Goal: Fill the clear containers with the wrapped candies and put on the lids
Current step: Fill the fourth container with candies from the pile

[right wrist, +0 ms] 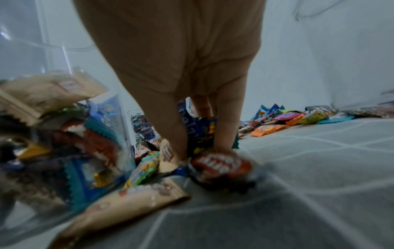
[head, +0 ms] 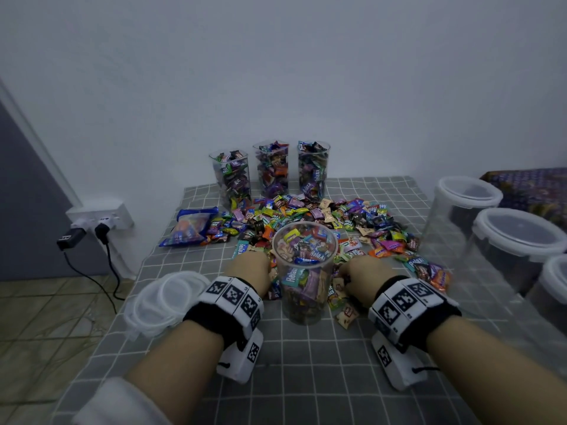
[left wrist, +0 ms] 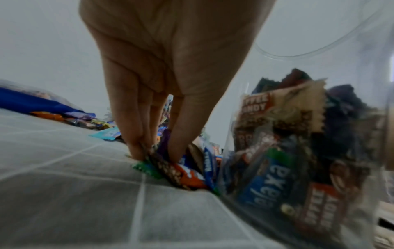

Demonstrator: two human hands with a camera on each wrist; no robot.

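Two hands work beside a half-filled clear container [head: 304,271] on the checked desk [head: 306,378]. Left hand [left wrist: 162,94] has its grip pinched on wrapped candies [left wrist: 170,166]; right hand [right wrist: 181,84] has its grip closed on a red-wrapped candy [right wrist: 221,166]. Lids [head: 162,302] lie stacked left. Beyond, the candy pile [head: 322,216], then three full containers [head: 271,170] near the wall.

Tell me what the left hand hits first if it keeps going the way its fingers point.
The left hand points down; its fingertips already pinch wrapped candies, so next comes the checked cloth right beneath them.
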